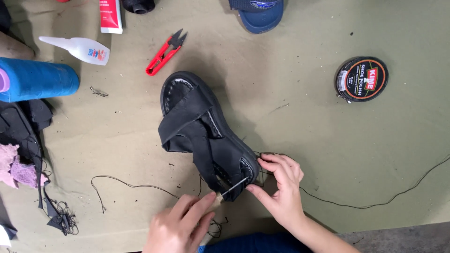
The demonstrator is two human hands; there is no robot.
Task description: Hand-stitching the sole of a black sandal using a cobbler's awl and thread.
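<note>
Black sandal point(205, 133) lies on the olive-covered table point(304, 117), heel end nearest the person. Left hand point(180, 227) clenched around an awl point(230, 189), metal tip pushed into the sandal's heel edge. Right hand point(281, 189) half open, fingertips pinching and steadying that heel edge. Black thread point(370, 204) trails off right.

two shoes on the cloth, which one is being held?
The black sandal, gripped at its heel by the right hand; the blue sandal lies untouched at the top edge.
</note>
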